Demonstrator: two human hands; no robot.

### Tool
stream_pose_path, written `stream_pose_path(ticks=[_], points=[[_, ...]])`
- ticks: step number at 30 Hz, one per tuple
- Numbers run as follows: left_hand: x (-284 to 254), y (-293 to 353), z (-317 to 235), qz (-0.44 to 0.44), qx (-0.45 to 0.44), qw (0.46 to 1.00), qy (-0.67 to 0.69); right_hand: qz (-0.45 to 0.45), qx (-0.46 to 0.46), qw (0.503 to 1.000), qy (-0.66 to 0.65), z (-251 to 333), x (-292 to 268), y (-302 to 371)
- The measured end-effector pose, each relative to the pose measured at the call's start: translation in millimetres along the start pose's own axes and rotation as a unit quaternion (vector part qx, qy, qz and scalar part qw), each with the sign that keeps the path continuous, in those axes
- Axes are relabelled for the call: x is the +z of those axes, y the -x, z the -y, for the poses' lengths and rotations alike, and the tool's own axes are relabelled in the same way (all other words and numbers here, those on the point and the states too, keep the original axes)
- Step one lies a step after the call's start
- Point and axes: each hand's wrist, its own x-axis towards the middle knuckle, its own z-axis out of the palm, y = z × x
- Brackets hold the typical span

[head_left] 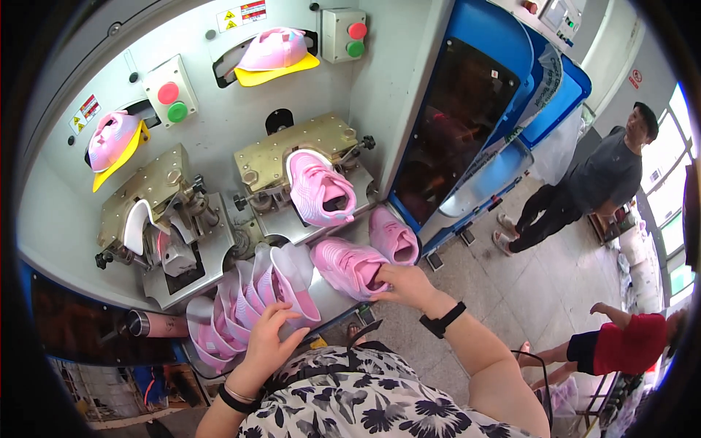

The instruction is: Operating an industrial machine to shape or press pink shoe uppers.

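My right hand (405, 285) has its fingers closed at the collar of a pink shoe upper (345, 263) on the machine's front ledge. A second pink upper (393, 235) stands just beyond it, to the right. My left hand (272, 342) is open, fingers apart, in front of a row of nested pink shoe pieces with clear, flared edges (244, 296); whether it touches them I cannot tell. Another pink shoe upper (321, 188) sits on the right-hand metal mould (292, 157). The left mould (153, 197) bears a white curved pad (137, 226).
Two pink uppers with yellow edging (274, 58) (115, 146) stick out of the machine wall near red and green buttons (170, 100). A pink tumbler (159, 324) lies at the ledge's left end. On the right are a blue cabinet (467, 109) and two people (595, 171) (631, 343).
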Motion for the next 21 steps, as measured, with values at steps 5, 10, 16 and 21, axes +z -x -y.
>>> stream_pose_path(ticks=[5,10,16,21], points=[[-1.0,9.1,8.0,-0.023,-0.015,1.0,0.006,-0.049,0.056,0.995,-0.069,7.9,11.9,-9.2],[-4.9,16.5,13.3,-0.029,-0.018,0.999,0.004,-0.084,0.036,0.994,0.061,27.4,-10.3,-13.8],[-9.9,20.1,11.9,-0.038,-0.042,0.998,0.033,-0.271,-0.056,0.96,0.043,55.8,-53.9,-53.5],[-9.7,21.3,4.3,-0.029,-0.018,0.999,0.028,-0.159,0.02,0.987,0.035,61.0,-38.0,-120.9]])
